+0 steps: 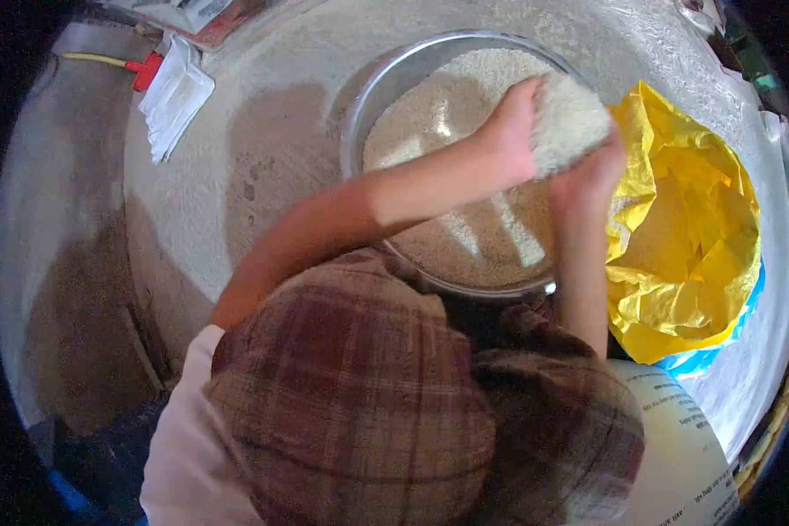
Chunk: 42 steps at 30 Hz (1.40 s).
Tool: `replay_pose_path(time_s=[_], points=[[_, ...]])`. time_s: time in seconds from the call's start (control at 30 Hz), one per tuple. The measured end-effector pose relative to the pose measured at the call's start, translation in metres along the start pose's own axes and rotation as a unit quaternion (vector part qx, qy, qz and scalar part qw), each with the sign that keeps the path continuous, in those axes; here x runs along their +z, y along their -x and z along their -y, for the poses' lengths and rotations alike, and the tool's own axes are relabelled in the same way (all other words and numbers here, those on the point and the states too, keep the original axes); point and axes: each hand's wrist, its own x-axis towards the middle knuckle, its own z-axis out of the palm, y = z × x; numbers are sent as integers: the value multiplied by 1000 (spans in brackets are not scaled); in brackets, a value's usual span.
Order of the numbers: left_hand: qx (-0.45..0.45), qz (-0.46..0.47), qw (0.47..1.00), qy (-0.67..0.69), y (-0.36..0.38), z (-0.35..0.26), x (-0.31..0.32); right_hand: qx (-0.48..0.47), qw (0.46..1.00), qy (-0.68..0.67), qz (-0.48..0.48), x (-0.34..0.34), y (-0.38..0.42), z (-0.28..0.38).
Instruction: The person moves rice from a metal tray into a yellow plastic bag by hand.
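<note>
A heap of white rice (572,125) is cupped between my two hands, above the right side of a round metal basin (352,145). My left hand (510,131) holds the heap from the left, its forearm crossing over the basin. On the other side, my right hand (598,171) curls around the lower right of the heap, slightly blurred. More rice (443,118) covers the basin's bottom, partly in shadow and partly hidden by my forearms. Close to my right hand stands an open yellow bag (675,302) with a blue outer side; crumpled folds line its mouth.
A folded white sheet (177,96) lies at the upper left beside a red piece (145,70) with a yellow stick. Printed white sacking (675,430) is at the lower right by my knee. Plaid cloth (359,377) covers my legs. Concrete floor (280,66) surrounds the basin.
</note>
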Motion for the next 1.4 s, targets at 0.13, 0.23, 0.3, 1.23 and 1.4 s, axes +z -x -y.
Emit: replay_pose_path(time_s=[0.13, 0.23, 0.3, 1.23, 1.4], points=[[-69, 130, 989, -21, -35, 18, 47, -150, 987, 57, 2, 1, -4, 49], [-68, 247, 935, -246, -76, 56, 67, -235, 963, 133, 25, -40, -10, 90], [120, 435, 699, -555, -83, 55, 68, -301, 934, 190, -26, -66, -11, 111], [-33, -77, 924, -372, 10, -13, -168, -49, 945, 323, 24, -98, -17, -112], [-127, -96, 985, -68, 16, 9, -148, 110, 989, 82, -51, -83, -9, -102]])
